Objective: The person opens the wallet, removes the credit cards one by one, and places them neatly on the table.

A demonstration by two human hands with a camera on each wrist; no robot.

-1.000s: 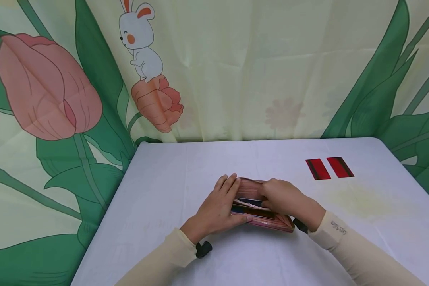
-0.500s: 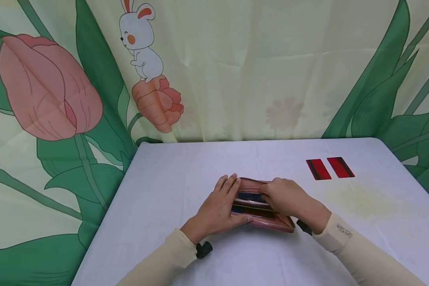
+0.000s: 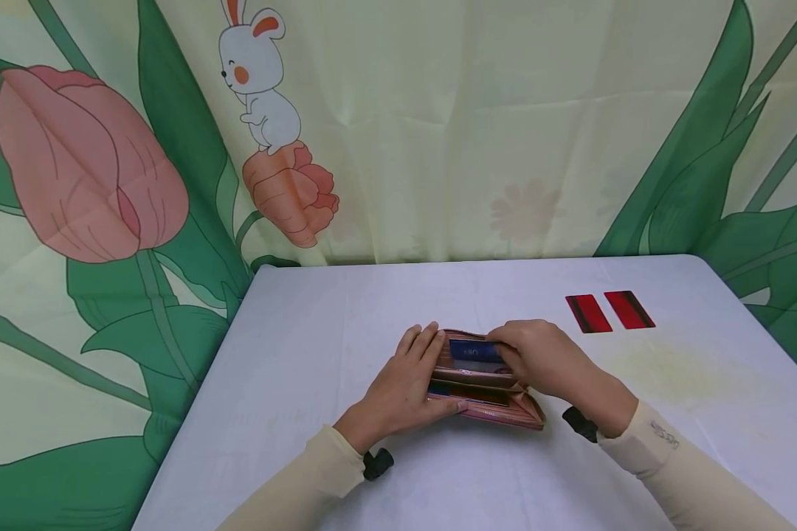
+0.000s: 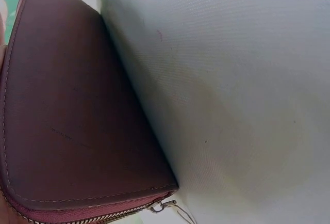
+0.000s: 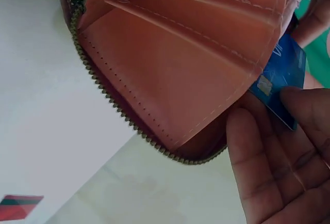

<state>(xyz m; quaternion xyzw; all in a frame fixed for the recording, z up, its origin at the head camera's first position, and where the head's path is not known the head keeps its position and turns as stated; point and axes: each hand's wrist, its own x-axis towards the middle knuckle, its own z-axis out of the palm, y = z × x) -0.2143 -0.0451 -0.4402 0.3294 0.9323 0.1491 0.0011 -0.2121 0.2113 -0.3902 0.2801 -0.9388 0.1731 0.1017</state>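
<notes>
A pink zip-around wallet (image 3: pixel 488 413) stands unzipped on the table, its pockets facing up. My left hand (image 3: pixel 405 383) holds its left end, thumb over the front edge and fingers along the back. The left wrist view shows the wallet's plain outer cover (image 4: pixel 77 110). My right hand (image 3: pixel 544 358) pinches a blue bank card (image 3: pixel 471 351) at the wallet's back part. In the right wrist view the card (image 5: pixel 281 74), with its chip showing, is between thumb and fingers, partly hidden behind the wallet's inner pocket wall (image 5: pixel 170 74).
Two red cards, a left one (image 3: pixel 589 313) and a right one (image 3: pixel 629 310), lie side by side at the back right of the white-covered table (image 3: pixel 305 332). A printed curtain (image 3: pixel 425 133) hangs behind the table. A metal zip pull (image 4: pixel 165 204) hangs from the wallet's corner.
My right hand has moved up and slightly right, drawing the blue card further out of the wallet's back pocket. The left hand has stayed in place.
</notes>
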